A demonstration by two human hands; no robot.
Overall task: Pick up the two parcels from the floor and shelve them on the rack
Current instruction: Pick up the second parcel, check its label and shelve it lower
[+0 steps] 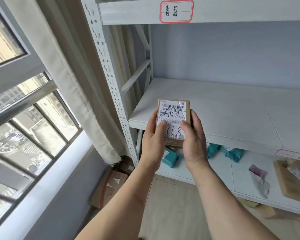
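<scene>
Both hands hold one small cardboard parcel (173,122) at the front left corner of the white rack (111,80); the left hand (153,142) grips its left side, thumb on the label, and the right hand (192,141) grips its right side; the parcel hangs just over the front edge of the middle shelf (232,115), whose top lies bare to the right and behind; teal packages (170,157) lie on the lower shelf; a curtain (73,84) and window (33,118) stand left; a carton (109,187) sits on the floor.
</scene>
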